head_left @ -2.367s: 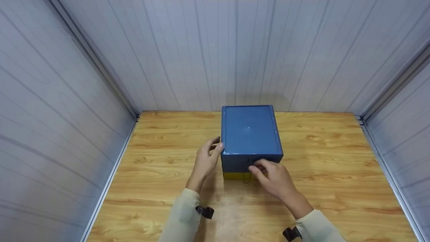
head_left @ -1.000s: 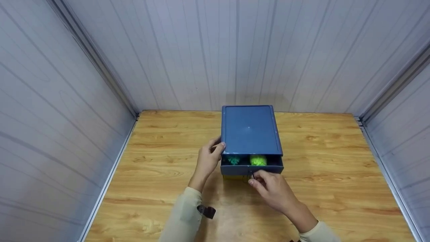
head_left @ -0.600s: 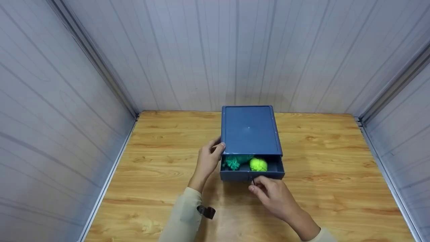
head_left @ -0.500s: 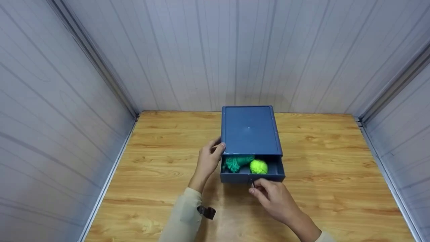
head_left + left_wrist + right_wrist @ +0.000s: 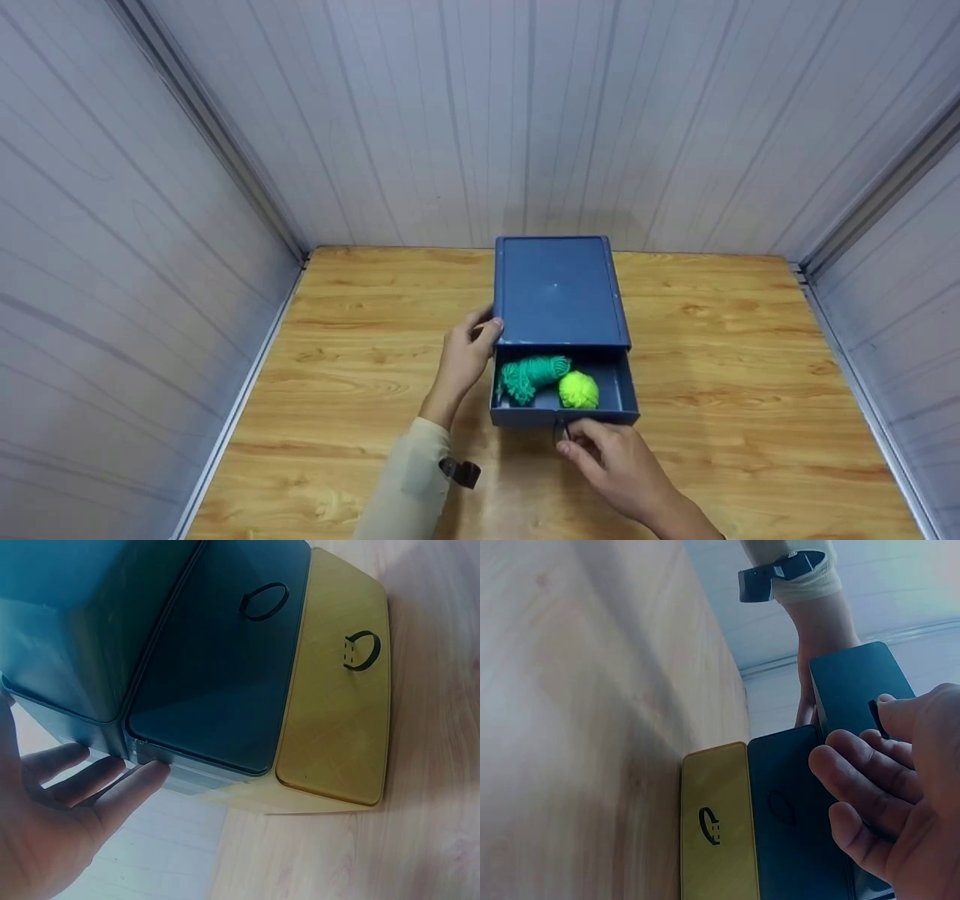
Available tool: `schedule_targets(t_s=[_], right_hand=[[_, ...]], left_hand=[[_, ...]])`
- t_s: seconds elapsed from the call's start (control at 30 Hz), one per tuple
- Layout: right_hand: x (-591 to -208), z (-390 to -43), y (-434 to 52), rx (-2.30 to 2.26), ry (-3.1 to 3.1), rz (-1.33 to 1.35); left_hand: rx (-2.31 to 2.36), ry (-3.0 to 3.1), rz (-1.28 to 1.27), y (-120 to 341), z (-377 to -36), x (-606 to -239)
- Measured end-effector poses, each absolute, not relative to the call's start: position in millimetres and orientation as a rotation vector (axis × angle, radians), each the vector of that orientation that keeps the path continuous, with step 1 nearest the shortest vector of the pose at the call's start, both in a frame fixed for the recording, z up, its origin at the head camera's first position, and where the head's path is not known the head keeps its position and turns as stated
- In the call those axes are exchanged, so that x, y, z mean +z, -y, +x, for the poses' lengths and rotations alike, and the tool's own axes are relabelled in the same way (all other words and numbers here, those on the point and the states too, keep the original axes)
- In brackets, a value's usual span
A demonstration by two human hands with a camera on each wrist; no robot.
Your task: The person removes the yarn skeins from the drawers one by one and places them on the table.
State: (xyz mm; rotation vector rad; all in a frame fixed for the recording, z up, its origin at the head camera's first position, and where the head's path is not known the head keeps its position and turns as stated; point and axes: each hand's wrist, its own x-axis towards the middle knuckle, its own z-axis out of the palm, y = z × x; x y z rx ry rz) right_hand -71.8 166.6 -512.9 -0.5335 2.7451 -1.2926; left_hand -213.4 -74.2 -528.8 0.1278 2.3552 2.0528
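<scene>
A blue drawer cabinet (image 5: 559,292) stands against the back wall with its top drawer (image 5: 525,417) pulled out. Inside lie a green yarn bundle (image 5: 546,370) at left and a yellow-green yarn ball (image 5: 579,390) near the middle. My right hand (image 5: 622,465) pinches the dark loop handle (image 5: 876,717) on the drawer's front between thumb and index finger; its other fingers are loosely bent. Along the cabinet's left side rests my left hand (image 5: 461,364), fingers extended against the wall of it and thumb near the top front corner.
Below the open drawer are a closed blue drawer (image 5: 217,675) and a closed yellow drawer (image 5: 330,705), each with a black loop handle. The wood-patterned tabletop (image 5: 390,330) is bounded by pale panel walls (image 5: 420,135) at the back and sides.
The top drawer has slid out toward me from fully closed, bringing the green yarn and yellow-green ball into sight. My right hand has moved nearer with the handle; my left stays at the cabinet.
</scene>
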Motion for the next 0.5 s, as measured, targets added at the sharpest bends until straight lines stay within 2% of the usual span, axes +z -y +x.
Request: schedule_targets(t_s=[0.5], right_hand=[[-510,-56,-168,-1.238,-2.721,-0.620]], left_hand=[[2.043,-2.360,0.164,75,-214,-528]])
